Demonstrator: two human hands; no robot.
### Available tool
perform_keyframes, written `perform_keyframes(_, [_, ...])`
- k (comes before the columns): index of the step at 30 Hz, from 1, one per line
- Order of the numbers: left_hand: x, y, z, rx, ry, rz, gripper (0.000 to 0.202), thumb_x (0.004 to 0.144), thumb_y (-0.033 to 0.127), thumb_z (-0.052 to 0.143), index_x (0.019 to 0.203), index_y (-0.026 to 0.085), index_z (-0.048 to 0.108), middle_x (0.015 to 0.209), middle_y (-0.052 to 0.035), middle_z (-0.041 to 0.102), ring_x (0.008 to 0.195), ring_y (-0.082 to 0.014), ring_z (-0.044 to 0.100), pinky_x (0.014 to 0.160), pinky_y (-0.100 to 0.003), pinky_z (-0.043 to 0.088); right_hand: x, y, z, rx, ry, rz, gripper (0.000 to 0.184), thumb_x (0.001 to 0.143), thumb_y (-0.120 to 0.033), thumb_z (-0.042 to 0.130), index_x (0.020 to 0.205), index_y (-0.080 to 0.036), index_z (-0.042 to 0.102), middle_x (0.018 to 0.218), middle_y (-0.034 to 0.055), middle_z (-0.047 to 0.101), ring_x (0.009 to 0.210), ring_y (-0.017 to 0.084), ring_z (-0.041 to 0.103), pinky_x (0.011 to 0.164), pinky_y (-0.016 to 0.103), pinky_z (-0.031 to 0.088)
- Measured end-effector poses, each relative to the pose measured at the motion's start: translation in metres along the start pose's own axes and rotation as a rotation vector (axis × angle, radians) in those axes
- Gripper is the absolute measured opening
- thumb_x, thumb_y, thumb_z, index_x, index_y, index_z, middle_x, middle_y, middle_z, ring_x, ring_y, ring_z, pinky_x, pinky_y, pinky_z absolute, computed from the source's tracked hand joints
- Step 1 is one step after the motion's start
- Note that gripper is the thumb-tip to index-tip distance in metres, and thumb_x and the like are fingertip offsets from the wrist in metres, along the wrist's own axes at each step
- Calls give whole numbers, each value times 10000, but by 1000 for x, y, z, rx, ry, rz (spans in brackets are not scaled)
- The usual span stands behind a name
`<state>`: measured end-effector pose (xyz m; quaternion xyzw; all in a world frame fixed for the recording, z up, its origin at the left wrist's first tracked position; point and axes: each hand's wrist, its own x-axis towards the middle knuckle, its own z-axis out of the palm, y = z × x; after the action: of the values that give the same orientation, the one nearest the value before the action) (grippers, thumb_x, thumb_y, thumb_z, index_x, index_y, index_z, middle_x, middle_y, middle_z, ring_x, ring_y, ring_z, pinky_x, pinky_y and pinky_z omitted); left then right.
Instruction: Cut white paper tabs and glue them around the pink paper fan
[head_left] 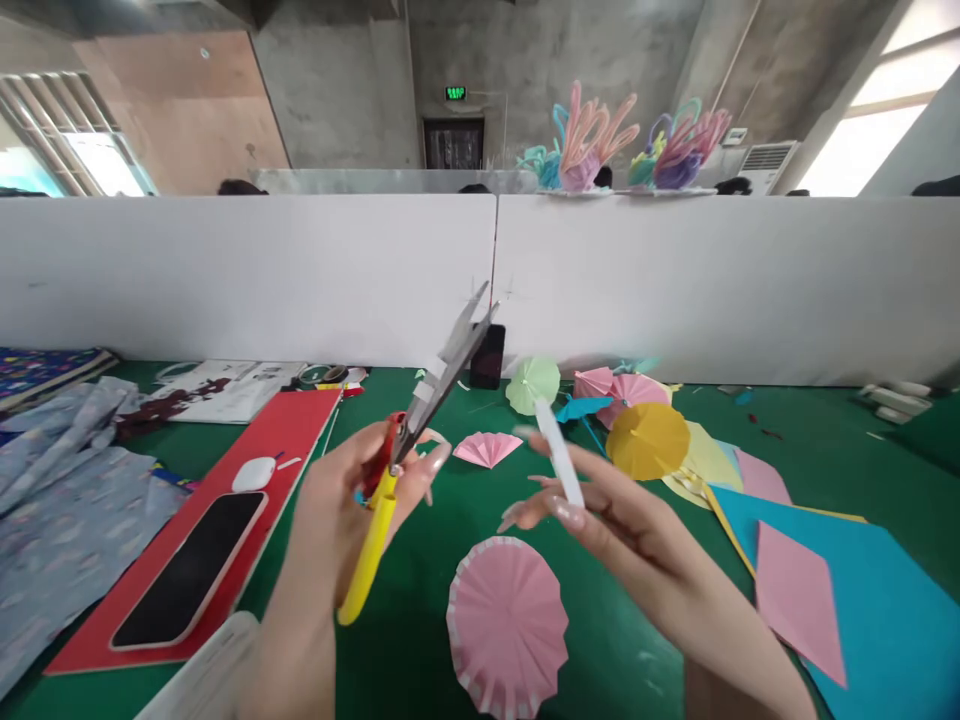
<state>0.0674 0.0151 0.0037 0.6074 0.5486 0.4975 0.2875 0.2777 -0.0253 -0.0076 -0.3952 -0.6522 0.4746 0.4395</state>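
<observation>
My left hand (pixel 341 520) grips a pair of scissors (pixel 420 420) by their yellow and red handles, blades slightly apart and pointing up and away. My right hand (pixel 600 520) pinches a thin white stick (pixel 559 455) between its fingers, held upright just right of the blades. Below both hands a pleated pink paper circle (pixel 506 625) lies flat on the green table (pixel 420 640). A small folded pink fan (pixel 487 448) lies beyond the hands.
Paper umbrellas, green (pixel 532 382), yellow (pixel 647 438) and pink (pixel 626 390), stand at the back right. Blue (pixel 885 600) and pink (pixel 799 595) sheets lie right. A phone (pixel 187 570) rests on a red sheet (pixel 300 420) left, beside patterned cloth (pixel 60 520). White partition (pixel 480 280) behind.
</observation>
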Motion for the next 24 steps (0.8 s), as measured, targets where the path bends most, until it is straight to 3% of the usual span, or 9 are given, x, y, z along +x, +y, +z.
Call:
perform_keyframes(3, [-6, 2, 9, -203, -34, 8, 209, 712, 395, 657, 776, 198, 677, 549, 12, 609, 494, -138, 563, 494, -227, 470, 6, 1, 6, -122, -59, 14, 195, 955, -322, 480, 998, -255, 658, 958, 10, 709, 907, 169, 638, 820, 249, 472])
perform_keyframes(7, [-12, 5, 15, -302, -87, 0, 177, 682, 314, 723, 815, 202, 694, 561, 31, 589, 432, -80, 432, 425, -190, 386, 13, 6, 16, -142, -74, -5, 261, 942, -342, 501, 775, -206, 648, 769, 2, 705, 744, 151, 620, 709, 234, 448])
perform_keyframes(11, [-12, 10, 21, -363, -210, -23, 191, 724, 322, 700, 872, 203, 718, 904, -42, 713, 590, -117, 573, 567, -214, 481, 19, 13, 26, 1, -63, 10, 231, 957, -358, 467, 958, -197, 632, 708, 1, 678, 697, 143, 602, 690, 249, 450])
perform_keyframes(14, [-12, 16, 26, -392, -183, -46, 210, 758, 375, 663, 867, 208, 728, 942, -59, 725, 722, -173, 646, 650, -247, 514, 18, 15, 29, 127, -132, 69, 319, 952, -379, 471, 1199, -192, 544, 711, 2, 657, 666, 141, 597, 678, 267, 479])
perform_keyframes(17, [-12, 20, 26, -382, -179, -62, 222, 763, 399, 651, 847, 213, 739, 952, -62, 728, 815, -215, 664, 693, -274, 522, 14, 16, 29, 116, -179, 128, 440, 935, -381, 501, 1341, -231, 420, 815, 12, 654, 727, 158, 617, 724, 297, 496])
perform_keyframes(20, [-11, 19, 22, -391, -214, -71, 190, 748, 373, 675, 847, 227, 744, 963, -54, 728, 891, -228, 657, 781, -281, 514, 9, 18, 27, -28, -168, 156, 440, 928, -394, 499, 1340, -263, 415, 883, 23, 668, 841, 199, 615, 809, 342, 478])
perform_keyframes(24, [-12, 6, 18, -454, -262, -115, 255, 735, 381, 694, 925, 214, 728, 971, -80, 718, 757, -205, 659, 694, -281, 518, 11, 21, 25, -150, -160, 145, 280, 950, -416, 432, 1102, -221, 565, 872, 38, 680, 845, 210, 598, 802, 337, 461])
